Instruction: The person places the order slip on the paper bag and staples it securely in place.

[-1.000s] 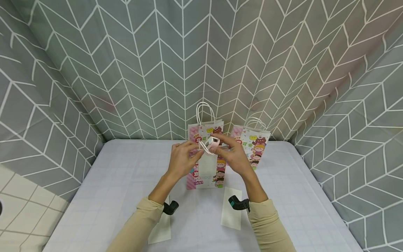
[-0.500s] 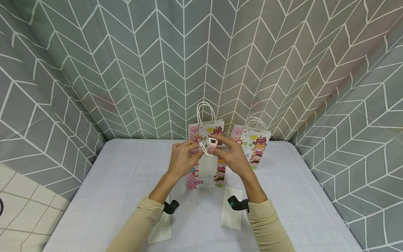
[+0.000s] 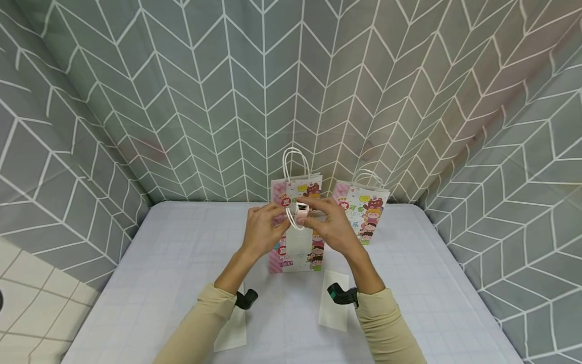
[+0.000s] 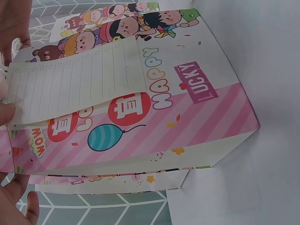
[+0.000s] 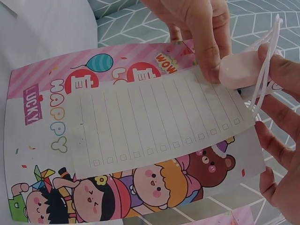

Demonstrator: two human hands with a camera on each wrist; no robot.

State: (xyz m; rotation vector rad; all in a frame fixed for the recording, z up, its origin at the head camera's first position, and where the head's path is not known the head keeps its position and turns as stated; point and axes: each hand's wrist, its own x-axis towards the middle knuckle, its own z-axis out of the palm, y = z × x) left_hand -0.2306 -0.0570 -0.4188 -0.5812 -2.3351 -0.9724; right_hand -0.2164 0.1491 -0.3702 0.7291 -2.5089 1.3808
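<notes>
A pink and white cartoon paper bag (image 3: 295,263) stands upright at the table's back. Against its front lies a lined note sheet (image 5: 150,122), its upper end at the bag's top edge. My left hand (image 3: 264,230) pinches the top edge of bag and sheet; in the right wrist view its thumb (image 5: 206,51) lies over the sheet's corner. My right hand (image 3: 334,225) holds a small pale pink mini stapler (image 5: 241,69) at that same top edge, between thumb and fingers. White cord handles (image 5: 266,61) loop beside the stapler. Its mouth is largely hidden.
A second matching paper bag (image 3: 368,212) stands behind to the right, cord handles up. Two more paper sheets lie on the white table (image 3: 173,263), one sheet (image 3: 334,303) near the right forearm, another sheet (image 3: 233,331) partly under the left. A grey patterned curtain (image 3: 282,101) closes the back.
My right hand has shifted slightly left along the bag's top edge, and the mini stapler has turned a little with it. The left hand stays in place on the bag.
</notes>
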